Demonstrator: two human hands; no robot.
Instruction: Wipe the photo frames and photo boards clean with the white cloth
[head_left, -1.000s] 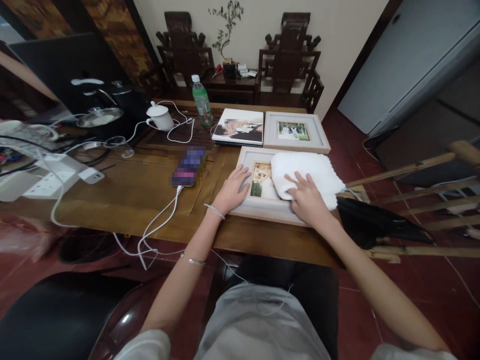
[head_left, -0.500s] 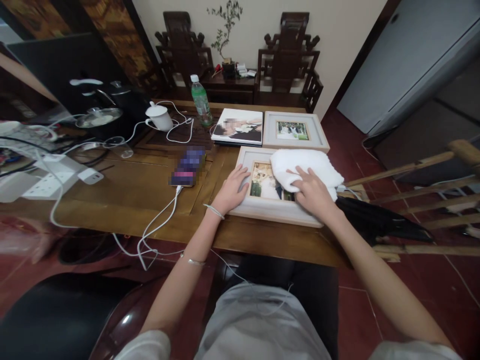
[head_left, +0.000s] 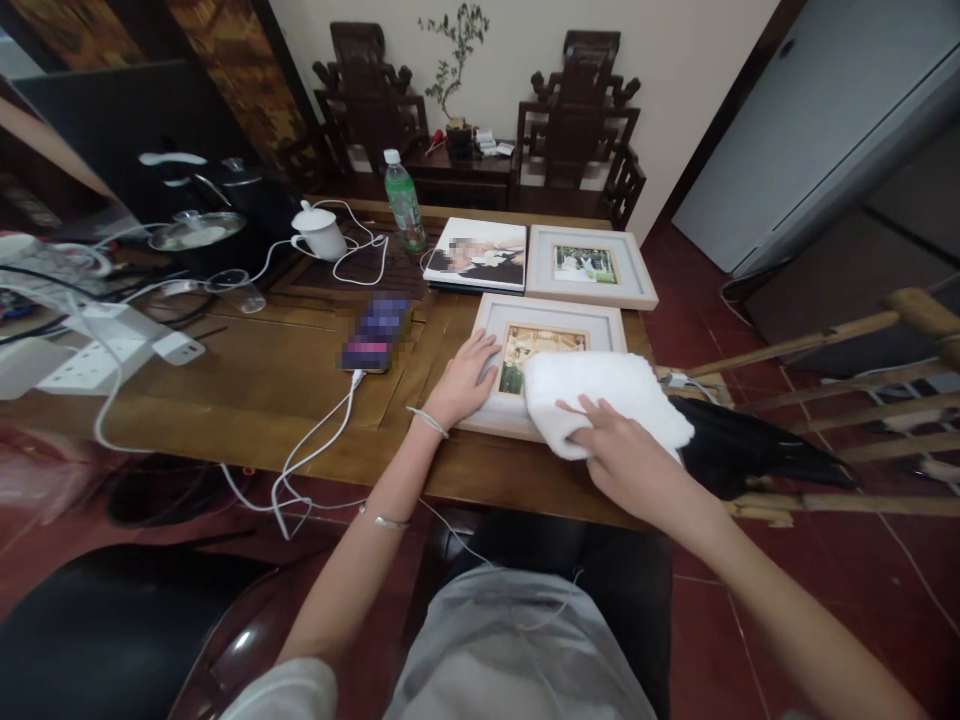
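Note:
A light wooden picture frame [head_left: 499, 412] with a grey-white mat and a photo inside lies flat near the table's front edge. My left hand [head_left: 466, 378] rests on its left side, fingers stretched out. In my right hand [head_left: 616, 450] is a folded white towel [head_left: 607, 390], held against the frame's lower right part. The towel covers that corner and part of the photo. Behind lies a second picture frame [head_left: 637, 285] with an outdoor photo. To its left, a photo album [head_left: 506, 265] with a white-and-dark cover sits on a dark item.
A phone [head_left: 376, 335] with a white cable lies left of the frame. Behind it stand a lidded white cup [head_left: 321, 236] and a green-labelled bottle [head_left: 405, 205]. A white power strip [head_left: 97, 355] and tangled cords occupy the left. Wooden poles [head_left: 817, 340] are at the right.
My right hand has drawn the towel toward me, from the frame's upper right to its lower right edge. More of the photo's top shows. My left hand has stayed put.

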